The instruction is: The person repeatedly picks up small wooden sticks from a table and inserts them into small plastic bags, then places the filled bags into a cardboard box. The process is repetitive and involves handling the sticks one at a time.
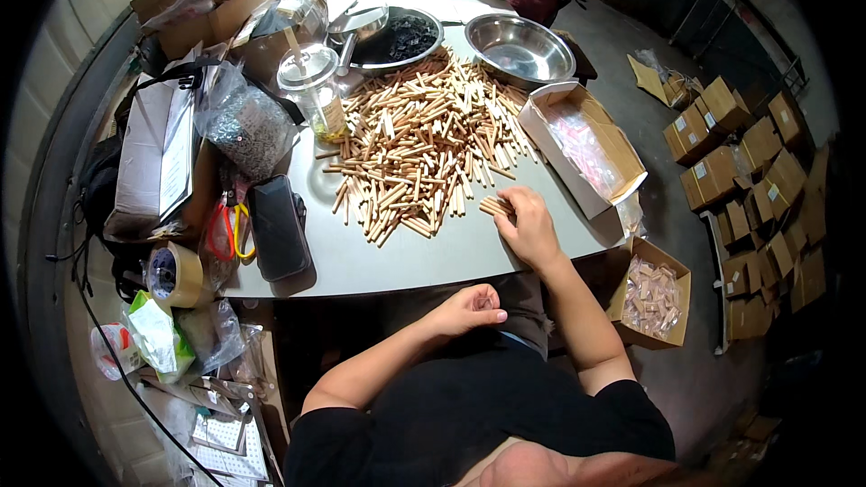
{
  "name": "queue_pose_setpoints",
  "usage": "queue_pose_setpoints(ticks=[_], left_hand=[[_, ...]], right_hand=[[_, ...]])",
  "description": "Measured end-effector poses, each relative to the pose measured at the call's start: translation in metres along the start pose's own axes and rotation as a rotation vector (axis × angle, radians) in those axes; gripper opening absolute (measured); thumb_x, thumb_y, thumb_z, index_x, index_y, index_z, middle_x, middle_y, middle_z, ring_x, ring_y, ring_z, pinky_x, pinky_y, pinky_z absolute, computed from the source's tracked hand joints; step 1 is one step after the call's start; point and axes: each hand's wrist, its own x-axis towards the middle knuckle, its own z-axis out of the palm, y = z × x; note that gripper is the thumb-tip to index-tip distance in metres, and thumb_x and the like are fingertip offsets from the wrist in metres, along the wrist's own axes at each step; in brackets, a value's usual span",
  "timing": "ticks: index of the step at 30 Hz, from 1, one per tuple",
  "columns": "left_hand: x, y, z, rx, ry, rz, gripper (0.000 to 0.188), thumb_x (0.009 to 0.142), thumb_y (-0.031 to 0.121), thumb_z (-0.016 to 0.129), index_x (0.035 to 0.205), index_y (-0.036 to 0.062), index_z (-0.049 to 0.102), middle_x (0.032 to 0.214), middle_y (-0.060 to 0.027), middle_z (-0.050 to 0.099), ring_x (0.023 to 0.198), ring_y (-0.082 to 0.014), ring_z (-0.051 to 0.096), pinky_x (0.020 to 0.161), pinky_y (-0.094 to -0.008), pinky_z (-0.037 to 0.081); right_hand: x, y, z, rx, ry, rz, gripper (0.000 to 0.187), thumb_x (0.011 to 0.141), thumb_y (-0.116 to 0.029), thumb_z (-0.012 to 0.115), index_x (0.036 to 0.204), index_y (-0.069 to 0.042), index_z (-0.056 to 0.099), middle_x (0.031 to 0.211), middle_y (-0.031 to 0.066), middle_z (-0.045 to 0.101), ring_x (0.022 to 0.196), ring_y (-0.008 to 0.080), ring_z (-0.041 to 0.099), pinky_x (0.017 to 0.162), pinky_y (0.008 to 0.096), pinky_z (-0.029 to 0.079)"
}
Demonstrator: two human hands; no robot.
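Note:
A broad heap of short wooden sticks (424, 140) covers the middle of the table. At its near right side, my right hand (529, 224) rests on the tabletop, fingers bent over a small row of wooden sticks (493, 206) lying side by side. The sticks' far ends are hidden under my fingers. My left hand (467, 310) is over my lap, just off the table's front edge. Its fingers are curled in with the thumb across; whatever they hold, if anything, cannot be made out.
Right of the heap stands an open carton (586, 149) with plastic bags; behind are a steel bowl (520, 47) and a pan with black pieces (403, 38). A lidded cup (311, 81), phone (278, 227) and scissors (231, 227) lie left. A box of small packets (651, 298) stands below right.

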Motion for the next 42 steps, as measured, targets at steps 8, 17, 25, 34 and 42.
queue_pose_setpoints(ticks=[8, 17, 25, 34, 42], left_hand=[[0.018, -0.013, -0.004, -0.249, 0.055, -0.109, 0.022, 0.082, 0.010, 0.079, 0.083, 0.0113, 0.057, 0.080, 0.0036, 0.060, 0.079, -0.0086, 0.057, 0.076, -0.0225, 0.044], [0.021, -0.014, -0.005, -0.374, -0.068, -0.110, 0.035, 0.084, 0.015, 0.078, 0.114, 0.0071, 0.062, 0.102, -0.0005, 0.062, 0.093, -0.0116, 0.058, 0.084, -0.0282, 0.047], [0.012, 0.025, 0.025, -0.062, -0.238, 0.052, 0.039, 0.091, 0.020, 0.074, 0.122, 0.0040, 0.056, 0.101, 0.0032, 0.056, 0.091, -0.0037, 0.050, 0.079, -0.0193, 0.044], [0.024, 0.054, 0.046, 0.758, 0.196, 0.510, 0.018, 0.091, 0.011, 0.067, 0.105, 0.0002, 0.062, 0.100, -0.0098, 0.066, 0.092, -0.0212, 0.063, 0.082, -0.0317, 0.049], [0.059, 0.069, 0.070, 1.184, 0.217, 0.710, 0.009, 0.081, -0.001, 0.070, 0.085, 0.0023, 0.063, 0.082, -0.0115, 0.063, 0.076, -0.0302, 0.060, 0.069, -0.0385, 0.048]], right_hand=[[-0.031, -0.012, -0.025, 0.136, -0.301, -0.074, 0.021, 0.082, 0.000, 0.068, 0.102, -0.005, 0.072, 0.104, 0.0147, 0.061, 0.096, 0.0315, 0.062, 0.083, 0.0377, 0.052], [-0.068, -0.035, -0.053, 0.419, -0.573, -0.170, 0.034, 0.078, 0.012, 0.060, 0.106, -0.003, 0.070, 0.107, 0.0147, 0.064, 0.095, 0.0295, 0.066, 0.084, 0.0352, 0.054], [-0.076, -0.044, -0.092, 0.432, -0.453, -0.213, 0.019, 0.080, -0.005, 0.069, 0.099, -0.004, 0.070, 0.113, 0.0135, 0.063, 0.107, 0.0312, 0.060, 0.095, 0.0399, 0.048], [-0.084, -0.031, -0.112, 0.421, -0.129, -0.095, 0.011, 0.079, -0.005, 0.074, 0.087, -0.002, 0.068, 0.096, 0.0123, 0.068, 0.085, 0.0270, 0.066, 0.074, 0.0349, 0.054], [-0.091, -0.009, -0.124, 0.439, -0.111, 0.137, 0.011, 0.079, -0.005, 0.069, 0.087, 0.000, 0.064, 0.085, 0.0124, 0.064, 0.081, 0.0278, 0.064, 0.070, 0.0357, 0.051]])
